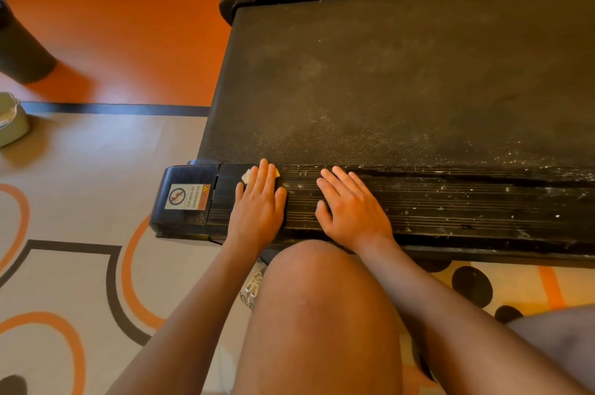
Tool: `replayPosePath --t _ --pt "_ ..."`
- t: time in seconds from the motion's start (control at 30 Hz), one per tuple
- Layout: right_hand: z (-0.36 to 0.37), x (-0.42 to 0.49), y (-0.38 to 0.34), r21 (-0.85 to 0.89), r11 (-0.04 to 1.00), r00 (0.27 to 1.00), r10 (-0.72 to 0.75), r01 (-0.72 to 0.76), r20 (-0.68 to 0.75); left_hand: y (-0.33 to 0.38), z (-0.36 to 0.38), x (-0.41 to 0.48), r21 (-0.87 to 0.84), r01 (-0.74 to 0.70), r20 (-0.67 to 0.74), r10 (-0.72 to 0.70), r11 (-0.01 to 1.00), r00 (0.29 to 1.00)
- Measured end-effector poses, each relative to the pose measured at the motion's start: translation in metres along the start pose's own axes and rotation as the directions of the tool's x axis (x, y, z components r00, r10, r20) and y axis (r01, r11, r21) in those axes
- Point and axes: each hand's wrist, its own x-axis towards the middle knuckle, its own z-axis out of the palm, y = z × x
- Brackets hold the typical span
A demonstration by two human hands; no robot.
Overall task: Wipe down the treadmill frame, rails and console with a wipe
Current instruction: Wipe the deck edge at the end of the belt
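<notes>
Kneeling at a dusty black treadmill, bare knee before its ribbed side rail.
Right grip lies flat, fingers spread; left grip flattens a pale crumpled wipe on the rail beside a "NO STEPPING" sticker.

"NO STEPPING" sticker on treadmill end cap

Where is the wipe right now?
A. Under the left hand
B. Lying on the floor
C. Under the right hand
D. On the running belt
A: the edges of the pale wipe peek out from under the flat fingers of the left hand, which presses it on the treadmill's side rail. The right hand rests bare on the rail.
</notes>
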Motion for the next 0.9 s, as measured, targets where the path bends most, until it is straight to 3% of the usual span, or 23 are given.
replayPosePath --t 0.2,0.5,0.63,0.77,0.9 --pt "0.000 -0.001 0.000 0.005 1.000 1.000 -0.008 0.008 -0.011 -0.007 0.015 -0.055 -0.065 -0.034 -0.027 0.032 0.997 0.999" --pt "0.000 0.000 0.000 0.011 1.000 1.000 -0.006 0.006 0.002 0.004 -0.002 0.003 0.001 -0.003 -0.029 0.003 1.000 1.000" --pt "-0.001 -0.001 0.000 0.017 1.000 1.000 -0.006 0.006 0.002 -0.011 0.002 -0.034 -0.017 -0.095 -0.004 0.095 0.995 0.996" --pt "0.000 -0.001 0.001 0.007 1.000 1.000 -0.014 0.014 -0.002 -0.024 0.018 -0.080 -0.021 -0.066 0.041 0.067 0.998 0.997" --pt "0.001 0.000 0.001 -0.004 1.000 1.000 -0.017 0.017 -0.012 -0.017 0.014 -0.067 -0.035 -0.065 -0.006 0.065 0.997 0.998"
